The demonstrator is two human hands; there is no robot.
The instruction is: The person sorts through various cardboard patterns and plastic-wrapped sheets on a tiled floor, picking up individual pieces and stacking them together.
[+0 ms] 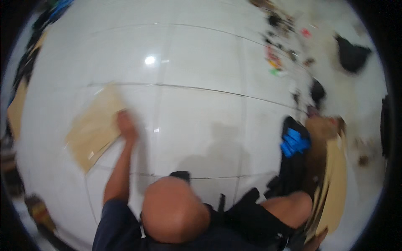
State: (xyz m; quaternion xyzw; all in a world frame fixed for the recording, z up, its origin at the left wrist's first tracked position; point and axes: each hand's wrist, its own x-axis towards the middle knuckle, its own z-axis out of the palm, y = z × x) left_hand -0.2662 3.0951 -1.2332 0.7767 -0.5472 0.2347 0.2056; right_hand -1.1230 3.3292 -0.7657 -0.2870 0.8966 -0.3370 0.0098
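My left hand (127, 125), smeared by motion, is closed on the right edge of a tan, flat, paper-like sheet (94, 127). The sheet is tilted over the white tiled floor; whether it is one layer or more, I cannot tell. At the lower right, part of my right hand (318, 240) shows at the near end of a stack of long tan sheets (334, 184). Its fingers are bent around the sheets' edge, and most of the hand is out of sight. The stack leans by a brown cardboard box (317, 142).
My bent knee (171, 209) is at the bottom middle. Beside the box lies black material with a blue patch (295, 142). Scattered scraps (274, 58) and a black bag-like thing (351, 54) lie at the upper right. Dark and tan items (17, 108) line the left edge.
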